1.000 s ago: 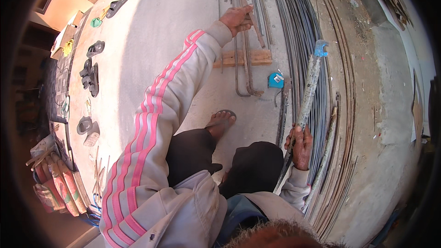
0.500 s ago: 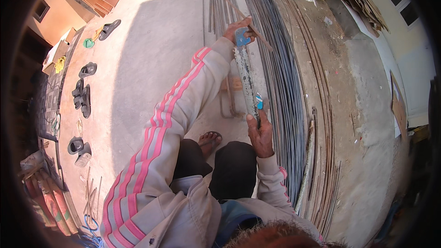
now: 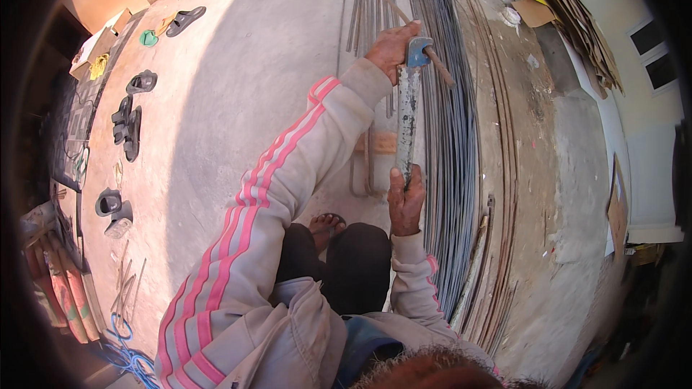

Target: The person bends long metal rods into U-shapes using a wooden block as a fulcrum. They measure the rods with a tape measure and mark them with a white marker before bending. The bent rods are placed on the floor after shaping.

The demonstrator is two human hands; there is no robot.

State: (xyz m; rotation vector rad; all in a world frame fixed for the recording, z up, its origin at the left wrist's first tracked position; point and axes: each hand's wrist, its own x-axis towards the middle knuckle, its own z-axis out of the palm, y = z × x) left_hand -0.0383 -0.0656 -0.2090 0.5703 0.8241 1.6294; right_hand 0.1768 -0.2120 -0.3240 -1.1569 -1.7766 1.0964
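Swung over from the right of the frame, the pipe [image 3: 406, 112] now stands near upright at upper centre, its blue head [image 3: 417, 54] meeting the rod [image 3: 441, 68]. Our left hand [image 3: 391, 49] is curled round the rod beside that head, apparently to steady it; its hidden fingers we cannot make out. Our right hand [image 3: 407, 202] is wrapped round the pipe's lower end, probably for control from farther back. Beneath, a wood block [image 3: 384, 142] seems to prop some bent rods [image 3: 369, 173] off the floor [image 3: 238, 101].
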